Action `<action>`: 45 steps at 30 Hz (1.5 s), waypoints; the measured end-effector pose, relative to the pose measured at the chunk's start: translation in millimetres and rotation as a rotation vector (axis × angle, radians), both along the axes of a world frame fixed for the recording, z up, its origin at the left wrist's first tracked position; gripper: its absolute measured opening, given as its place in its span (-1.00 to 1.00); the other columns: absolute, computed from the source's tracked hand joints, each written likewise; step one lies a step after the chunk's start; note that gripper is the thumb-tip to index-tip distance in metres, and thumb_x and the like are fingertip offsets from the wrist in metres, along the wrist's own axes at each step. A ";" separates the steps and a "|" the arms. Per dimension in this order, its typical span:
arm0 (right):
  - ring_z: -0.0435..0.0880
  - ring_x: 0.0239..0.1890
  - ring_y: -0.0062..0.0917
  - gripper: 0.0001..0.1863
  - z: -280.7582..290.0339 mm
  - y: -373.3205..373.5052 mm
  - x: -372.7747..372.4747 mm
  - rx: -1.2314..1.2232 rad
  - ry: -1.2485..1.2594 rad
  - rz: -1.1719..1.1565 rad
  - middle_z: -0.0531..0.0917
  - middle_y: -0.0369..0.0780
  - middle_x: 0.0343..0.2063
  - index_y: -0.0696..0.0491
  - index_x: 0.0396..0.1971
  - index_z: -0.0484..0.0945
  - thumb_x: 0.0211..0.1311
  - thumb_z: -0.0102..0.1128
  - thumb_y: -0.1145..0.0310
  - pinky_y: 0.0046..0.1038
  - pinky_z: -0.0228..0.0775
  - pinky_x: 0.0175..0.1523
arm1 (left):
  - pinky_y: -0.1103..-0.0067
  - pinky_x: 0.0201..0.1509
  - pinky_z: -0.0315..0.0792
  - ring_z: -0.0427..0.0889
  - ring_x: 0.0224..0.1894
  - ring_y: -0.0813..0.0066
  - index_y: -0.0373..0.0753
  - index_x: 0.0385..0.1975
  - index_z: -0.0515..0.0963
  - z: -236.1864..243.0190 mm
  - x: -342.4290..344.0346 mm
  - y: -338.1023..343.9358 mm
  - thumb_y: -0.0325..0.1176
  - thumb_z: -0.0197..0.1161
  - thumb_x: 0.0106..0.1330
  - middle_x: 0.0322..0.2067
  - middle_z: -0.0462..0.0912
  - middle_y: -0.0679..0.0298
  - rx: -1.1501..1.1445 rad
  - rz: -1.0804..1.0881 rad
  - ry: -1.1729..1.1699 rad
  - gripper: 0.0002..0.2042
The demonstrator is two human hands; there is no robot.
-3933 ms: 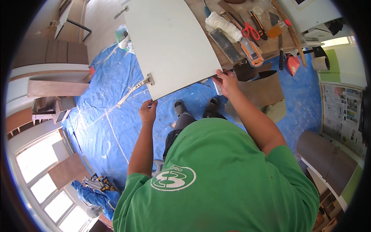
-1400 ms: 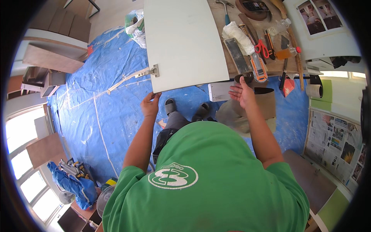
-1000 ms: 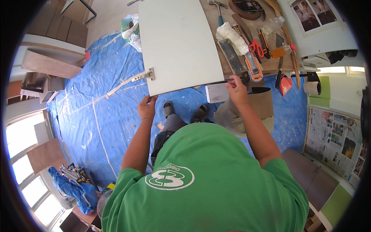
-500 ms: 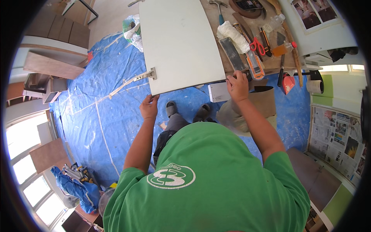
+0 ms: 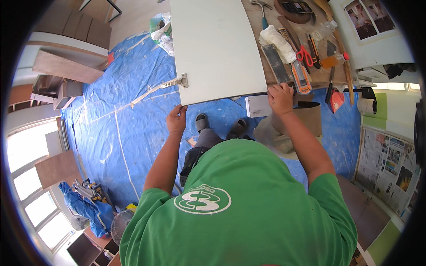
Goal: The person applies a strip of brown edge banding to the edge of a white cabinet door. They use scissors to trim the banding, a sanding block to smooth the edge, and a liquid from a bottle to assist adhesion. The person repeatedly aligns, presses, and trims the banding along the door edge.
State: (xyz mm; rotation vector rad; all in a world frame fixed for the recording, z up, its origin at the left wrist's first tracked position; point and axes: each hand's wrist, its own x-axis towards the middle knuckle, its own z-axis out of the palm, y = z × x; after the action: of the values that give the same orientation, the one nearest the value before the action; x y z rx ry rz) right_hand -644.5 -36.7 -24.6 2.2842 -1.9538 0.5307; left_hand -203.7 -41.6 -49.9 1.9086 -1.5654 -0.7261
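A thin dark strip (image 5: 208, 102) is pinched at both ends by the fingers of the left hand (image 5: 176, 119) and right hand (image 5: 280, 99), apparently for alignment along the flat white hinged panel's (image 5: 217, 48) near edge.

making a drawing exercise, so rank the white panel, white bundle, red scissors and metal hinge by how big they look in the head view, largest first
1. White panel
2. White bundle
3. Red scissors and metal hinge: too alike to rank
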 end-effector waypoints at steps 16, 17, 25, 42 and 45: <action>0.48 -0.01 -0.33 -0.89 -0.9 -1.8 -1.6 0.094 -0.018 0.008 0.63 -0.37 -0.27 -0.08 -0.34 0.60 0.10 0.29 0.35 -0.14 0.20 0.12 | 0.41 -0.11 0.59 0.79 -0.20 0.25 -0.13 -0.13 0.73 -1.8 5.5 -2.2 -0.15 0.35 0.35 -0.29 0.79 0.13 0.007 -0.027 -0.023 -0.76; 0.49 -0.01 -0.32 -0.89 -1.3 -2.0 -1.7 0.081 -0.027 0.013 0.64 -0.36 -0.27 -0.07 -0.36 0.59 0.09 0.31 0.35 -0.12 0.22 0.11 | 0.42 -0.11 0.59 0.79 -0.20 0.26 -0.13 -0.13 0.73 -1.4 5.5 -2.0 -0.15 0.36 0.35 -0.29 0.79 0.14 0.004 -0.025 -0.015 -0.76; 0.51 -0.03 -0.35 -0.89 -0.8 -1.7 -3.7 0.113 -0.006 0.012 0.69 -0.37 -0.29 -0.07 -0.36 0.58 0.12 0.32 0.32 -0.14 0.22 0.09 | 0.44 -0.11 0.59 0.79 -0.19 0.27 -0.14 -0.15 0.72 3.1 5.8 -2.6 -0.18 0.35 0.35 -0.27 0.79 0.17 -0.027 -0.048 -0.012 -0.78; 0.52 -0.14 -0.40 -0.91 -1.5 -6.3 -14.9 0.102 -0.066 0.114 0.69 -0.42 -0.35 -0.12 -0.34 0.65 0.13 0.31 0.32 -0.21 0.23 0.00 | 0.38 -0.07 0.60 0.76 -0.15 0.09 -0.16 -0.16 0.75 0.5 21.8 -9.4 -0.18 0.36 0.35 -0.22 0.78 0.10 -0.039 -0.146 -0.050 -0.77; 0.52 -0.13 -0.41 -0.91 0.1 -7.5 -14.6 0.122 -0.065 0.118 0.69 -0.43 -0.34 -0.11 -0.34 0.65 0.13 0.31 0.31 -0.20 0.24 0.01 | 0.38 -0.07 0.60 0.76 -0.15 0.09 -0.16 -0.16 0.75 2.8 23.4 -10.1 -0.19 0.35 0.35 -0.22 0.78 0.10 -0.035 -0.159 -0.061 -0.78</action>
State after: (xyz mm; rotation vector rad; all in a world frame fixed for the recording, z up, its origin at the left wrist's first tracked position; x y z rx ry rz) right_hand -659.2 -44.2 -24.5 2.4987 -1.9399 0.5161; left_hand -180.3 -51.7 -47.0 1.8117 -1.7711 -0.7079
